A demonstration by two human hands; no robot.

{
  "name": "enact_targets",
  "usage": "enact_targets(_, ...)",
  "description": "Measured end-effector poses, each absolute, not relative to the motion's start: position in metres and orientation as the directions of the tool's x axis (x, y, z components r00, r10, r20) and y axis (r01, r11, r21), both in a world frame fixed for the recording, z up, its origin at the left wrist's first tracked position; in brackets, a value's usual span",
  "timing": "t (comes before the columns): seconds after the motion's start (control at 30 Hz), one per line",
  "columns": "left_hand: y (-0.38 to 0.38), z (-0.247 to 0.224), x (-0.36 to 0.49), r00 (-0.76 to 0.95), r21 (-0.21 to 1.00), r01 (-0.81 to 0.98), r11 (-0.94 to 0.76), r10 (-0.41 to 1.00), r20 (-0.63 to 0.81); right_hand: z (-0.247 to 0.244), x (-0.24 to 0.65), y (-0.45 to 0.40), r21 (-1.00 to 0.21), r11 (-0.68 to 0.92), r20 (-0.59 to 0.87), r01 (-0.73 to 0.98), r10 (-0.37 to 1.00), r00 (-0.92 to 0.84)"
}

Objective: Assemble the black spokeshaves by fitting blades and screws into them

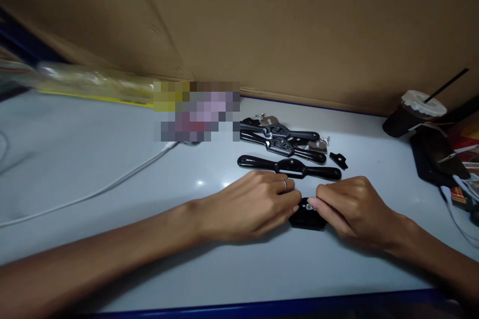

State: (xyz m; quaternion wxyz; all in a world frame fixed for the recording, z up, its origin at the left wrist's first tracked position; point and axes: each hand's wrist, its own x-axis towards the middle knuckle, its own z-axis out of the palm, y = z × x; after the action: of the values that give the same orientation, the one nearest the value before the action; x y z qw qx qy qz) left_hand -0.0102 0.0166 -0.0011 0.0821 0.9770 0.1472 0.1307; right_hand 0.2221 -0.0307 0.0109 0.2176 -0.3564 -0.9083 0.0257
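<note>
Black tool (305, 222), silvery piece (309, 206) seemingly on, gripped by left fingers (286, 199) and right fingers (333, 217) toward front edge of worktop (224, 279); bracket (335, 159) unfitted.

No writing, brand, number or sign is coming through legibly anywhere. Near the right edge of the tabletop (224, 274), a red-orange label (458, 194) is showing pale marks among the cables, but they are blurring too much and sitting too small for any letter to be made out. Toward the back, a patch of coarse pixels (209, 107) is hiding any print beneath it.
</note>
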Motion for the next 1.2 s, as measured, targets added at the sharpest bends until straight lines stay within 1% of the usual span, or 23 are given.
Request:
enact_targets(0.13, 0.015, -0.001, -0.012, 0.929, 0.218, 0.245, -0.945, 0.293, 0.226, 0.008, 0.219, -0.034, -0.184, 0.749, 0.321, 0.637, 0.658, -0.681)
enact_targets(0.37, 0.012, 0.000, -0.010, 0.923, 0.212, 0.239, -0.948, 0.289, 0.253, 0.006, 0.215, -0.038, -0.011, 0.773, 0.358, 0.634, 0.595, -0.719)
enact_targets(0.5, 0.008, 0.001, -0.008, 0.922, 0.239, 0.243, -0.940, 0.300, 0.246, 0.005, 0.214, -0.040, 0.003, 0.769, 0.358, 0.640, 0.596, -0.718)
enact_targets(0.6, 0.005, 0.001, -0.007, 0.923, 0.259, 0.243, -0.935, 0.305, 0.236, 0.004, 0.211, -0.043, -0.010, 0.761, 0.360, 0.648, 0.608, -0.708)
enact_targets(0.7, 0.004, 0.001, -0.007, 0.923, 0.267, 0.248, -0.931, 0.311, 0.226, 0.003, 0.208, -0.046, -0.051, 0.728, 0.360, 0.684, 0.652, -0.667)
enact_targets(0.77, 0.004, 0.001, -0.007, 0.923, 0.268, 0.250, -0.930, 0.313, 0.226, 0.004, 0.207, -0.046, -0.119, 0.703, 0.336, 0.701, 0.693, -0.638)
enact_targets(0.87, 0.005, 0.001, -0.007, 0.920, 0.264, 0.250, -0.931, 0.314, 0.235, 0.009, 0.212, -0.042, -0.286, 0.680, 0.272, 0.675, 0.734, -0.623)
enact_targets(0.93, 0.005, 0.001, -0.007, 0.919, 0.251, 0.253, -0.935, 0.313, 0.241, 0.013, 0.217, -0.037, -0.352, 0.663, 0.292, 0.660, 0.748, -0.596)
enact_targets(1.0, 0.006, 0.000, -0.008, 0.919, 0.238, 0.247, -0.939, 0.305, 0.250, 0.018, 0.221, -0.032, -0.357, 0.654, 0.363, 0.666, 0.755, -0.547)
enact_targets(1.07, 0.006, -0.001, -0.008, 0.921, 0.231, 0.236, -0.944, 0.293, 0.256, 0.021, 0.224, -0.029, -0.330, 0.661, 0.424, 0.674, 0.742, -0.520)
enact_targets(1.2, 0.006, -0.001, -0.008, 0.924, 0.220, 0.221, -0.950, 0.277, 0.264, 0.021, 0.225, -0.029, -0.274, 0.673, 0.460, 0.687, 0.719, -0.521)
